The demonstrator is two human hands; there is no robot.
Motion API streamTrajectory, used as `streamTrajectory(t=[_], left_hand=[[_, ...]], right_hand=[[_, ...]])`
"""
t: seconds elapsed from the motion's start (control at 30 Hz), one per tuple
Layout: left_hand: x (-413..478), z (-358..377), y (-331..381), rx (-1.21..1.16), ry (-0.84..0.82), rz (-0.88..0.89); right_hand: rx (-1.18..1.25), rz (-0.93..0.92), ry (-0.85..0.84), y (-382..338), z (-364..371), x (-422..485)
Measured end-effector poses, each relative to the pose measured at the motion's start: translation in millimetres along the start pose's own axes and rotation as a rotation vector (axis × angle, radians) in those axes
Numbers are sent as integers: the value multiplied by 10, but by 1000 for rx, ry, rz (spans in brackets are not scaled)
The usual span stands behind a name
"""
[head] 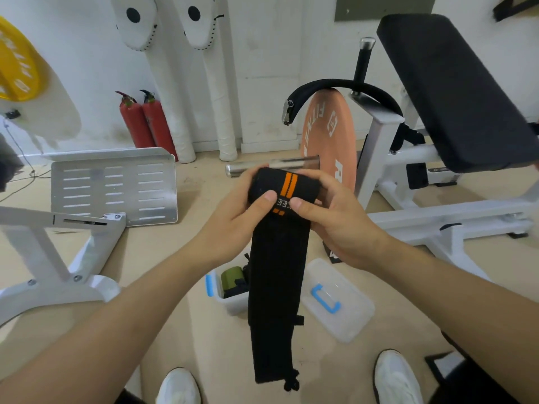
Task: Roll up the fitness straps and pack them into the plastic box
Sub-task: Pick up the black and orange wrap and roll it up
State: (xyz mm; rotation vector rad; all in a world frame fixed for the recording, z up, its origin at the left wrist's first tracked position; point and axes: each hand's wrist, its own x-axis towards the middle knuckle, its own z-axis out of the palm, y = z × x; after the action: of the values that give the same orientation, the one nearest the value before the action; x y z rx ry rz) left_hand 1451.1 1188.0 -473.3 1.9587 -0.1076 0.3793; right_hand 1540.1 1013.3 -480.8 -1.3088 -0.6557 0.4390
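Above the box [233, 301], both hands (thumbs uppermost) grip the strap [278, 258].

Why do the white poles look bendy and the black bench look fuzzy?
Head view: the wide-angle lens bows the white wrapped poles; the black padded bench smears at its right end, probably motion blur; the black strap with orange stripes, gripped by the left hand and right hand, is sharp; light is soft.
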Motion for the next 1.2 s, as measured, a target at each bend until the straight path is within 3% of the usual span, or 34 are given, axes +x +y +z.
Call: streamTrajectory(t=[0.17,0.37,0.57,0.7,0.9,1.03,1.2], left_hand=[[-57,102,29,50,-2,38],[-126,115,-17,48,-137,-3],[-101,74,44,-57,-62,16],[-71,78,59,-50,7,52],[-10,27,-16,141,155,218],[-29,56,-41,314,133,337],[-53,46,-34,320,103,381]], right_hand=[[-60,44,-69,-2,72,-81],[-126,103,-213,-70,-111,-52],[-250,-36,-193,-136,-199,-51],[-213,-44,-145,-179,-181,-75],[-104,166,-211,-165,-128,-65],[20,189,-146,-144,-57,-68],[64,177,-119,-146,-69,-37]])
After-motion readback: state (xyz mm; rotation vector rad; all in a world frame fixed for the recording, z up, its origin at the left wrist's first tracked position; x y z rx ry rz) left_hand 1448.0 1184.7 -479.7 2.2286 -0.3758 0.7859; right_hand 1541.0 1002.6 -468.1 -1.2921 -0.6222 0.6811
